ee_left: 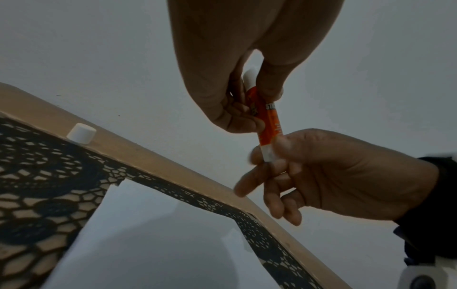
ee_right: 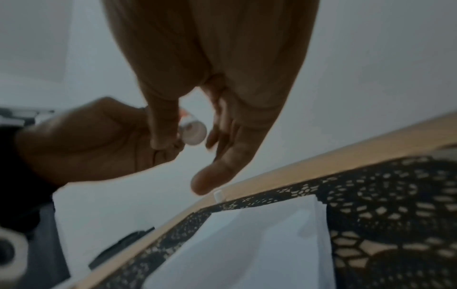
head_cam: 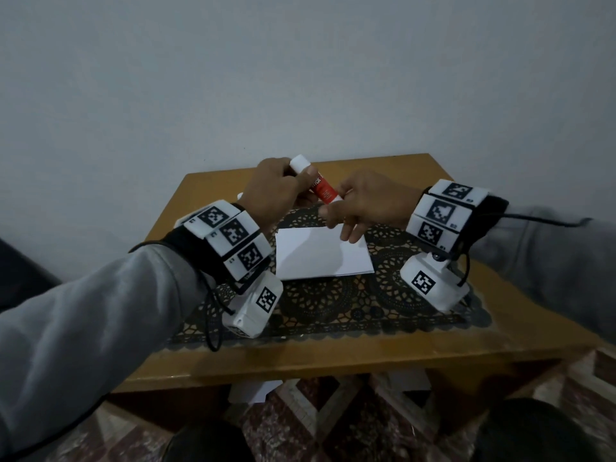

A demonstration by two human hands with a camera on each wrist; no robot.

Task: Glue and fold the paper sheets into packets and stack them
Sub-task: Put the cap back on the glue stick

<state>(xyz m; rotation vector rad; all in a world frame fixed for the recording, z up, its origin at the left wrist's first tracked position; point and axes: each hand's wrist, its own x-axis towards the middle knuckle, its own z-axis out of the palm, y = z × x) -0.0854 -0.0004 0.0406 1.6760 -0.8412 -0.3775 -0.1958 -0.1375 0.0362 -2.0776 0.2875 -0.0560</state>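
I have the glue stick (head_cam: 315,185) held in the air above the far part of the table (head_cam: 336,358), over the lace mat (head_cam: 333,305), tilted, with its white end up toward my left. My left hand (head_cam: 271,191) has thumb and fingers curled round the upper part of the stick; my right hand (head_cam: 365,203) pinches the lower white end between thumb and forefinger, the other fingers hanging loose. A loose white cap (ee_left: 81,133) stands on the table edge by the mat, apart from both hands. The paper (head_cam: 321,253) lies flat on the mat just below the hands, untouched. My judgement is that the step in hand is readying the stick, probably turning its base to bring up glue, though the wrist views are too blurred to confirm the tip. To do it well I should grip the barrel firmly, turn only slightly, then run a thin even line along the paper's edge.
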